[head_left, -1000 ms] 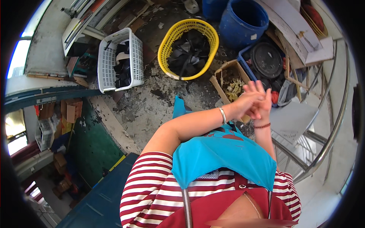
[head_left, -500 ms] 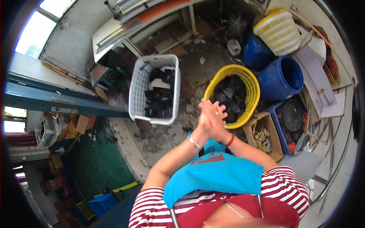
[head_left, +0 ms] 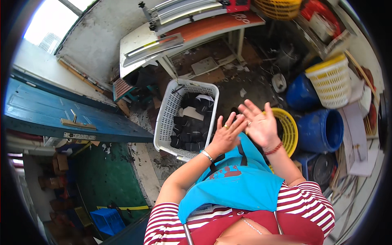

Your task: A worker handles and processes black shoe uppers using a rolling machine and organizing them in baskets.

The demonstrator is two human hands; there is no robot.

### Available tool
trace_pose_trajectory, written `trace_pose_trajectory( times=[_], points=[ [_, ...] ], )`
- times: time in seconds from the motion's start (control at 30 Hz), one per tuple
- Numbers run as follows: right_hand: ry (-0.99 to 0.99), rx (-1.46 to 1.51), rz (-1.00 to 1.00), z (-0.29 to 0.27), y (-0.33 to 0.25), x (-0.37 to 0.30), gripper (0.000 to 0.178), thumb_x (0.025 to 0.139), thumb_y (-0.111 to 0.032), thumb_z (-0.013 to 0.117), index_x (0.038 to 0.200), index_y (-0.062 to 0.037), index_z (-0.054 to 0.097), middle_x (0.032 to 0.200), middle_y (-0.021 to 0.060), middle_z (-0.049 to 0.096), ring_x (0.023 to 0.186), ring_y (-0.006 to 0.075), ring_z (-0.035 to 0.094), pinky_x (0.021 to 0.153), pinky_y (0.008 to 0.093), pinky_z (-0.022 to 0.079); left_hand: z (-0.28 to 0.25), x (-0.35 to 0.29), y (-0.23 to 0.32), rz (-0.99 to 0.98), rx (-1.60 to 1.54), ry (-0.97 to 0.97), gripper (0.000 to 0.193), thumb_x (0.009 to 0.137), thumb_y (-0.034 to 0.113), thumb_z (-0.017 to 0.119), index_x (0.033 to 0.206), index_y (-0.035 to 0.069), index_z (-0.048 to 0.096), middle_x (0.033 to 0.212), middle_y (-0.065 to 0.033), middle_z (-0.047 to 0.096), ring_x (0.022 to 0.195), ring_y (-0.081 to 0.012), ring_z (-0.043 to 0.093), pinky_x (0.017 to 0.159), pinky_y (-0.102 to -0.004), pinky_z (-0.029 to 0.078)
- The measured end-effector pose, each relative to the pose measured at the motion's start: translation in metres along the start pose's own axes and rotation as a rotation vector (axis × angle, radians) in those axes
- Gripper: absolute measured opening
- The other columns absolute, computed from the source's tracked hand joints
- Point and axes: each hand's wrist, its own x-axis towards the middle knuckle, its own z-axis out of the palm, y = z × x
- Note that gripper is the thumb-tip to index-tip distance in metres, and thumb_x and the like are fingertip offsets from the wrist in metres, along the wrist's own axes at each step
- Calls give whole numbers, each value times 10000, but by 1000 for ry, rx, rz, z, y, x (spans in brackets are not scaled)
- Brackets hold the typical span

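My left hand (head_left: 227, 136) is open with its fingers spread, a ring and a silver bracelet on it, and nothing in it. Beside it my right hand (head_left: 260, 125) is open too, palm showing, with a red bead bracelet at the wrist. The fingers of both come close together; whether they touch I cannot tell. To the left of the hands stands a white plastic basket (head_left: 161, 132) filled with black pieces and a pale one. Behind my right hand is a yellow basket (head_left: 290, 131), partly hidden, with dark contents.
A bench (head_left: 134, 45) bearing a metal-railed machine (head_left: 185, 16) stands at the back. Blue barrels (head_left: 320, 132) and a white-and-yellow basket (head_left: 330, 81) crowd the right. At left are an open blue door (head_left: 53, 108), a green floor (head_left: 108, 175) and a blue crate (head_left: 107, 221).
My hands were pressed together over the yellow basket; now they are parted with fingers spread. The view has shifted, so the baskets and barrels sit farther right and lower.
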Motion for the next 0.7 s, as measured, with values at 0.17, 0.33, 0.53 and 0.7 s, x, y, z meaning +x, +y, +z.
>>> trace_pose_trajectory(
  times=[0.17,0.33,0.53,0.7],
  points=[
    [-50,-639,-5,-20,-93,144,398,1005,-326,403,1189,-22,584,1006,130,680,848,215,668,775,324,530,53,80,-166,-579,-382,299,634,772,204,650,1371,113,462,1354,-142,518,1245,-335,490,1016,-446,381],
    [310,-1247,209,-84,-164,263,301,954,-242,537,1141,-19,613,982,97,679,810,143,648,704,275,509,20,172,-343,-1381,-1183,587,461,895,269,552,1329,139,470,1049,22,583,768,-97,527,584,-254,420],
    [125,-1786,249,-110,-235,335,297,903,-216,591,1106,-3,634,980,126,689,866,189,662,769,305,516,-17,236,-475,-1590,-1199,861,548,848,328,605,1335,152,426,1361,-96,446,982,-261,540,766,-449,473],
    [173,-1775,265,-81,-240,392,300,886,-212,603,1091,5,639,979,141,691,889,222,668,798,322,517,-21,241,-554,-1527,-1478,1023,506,908,331,534,1311,59,395,1429,-160,373,1252,-382,419,957,-507,393]
  ],
)
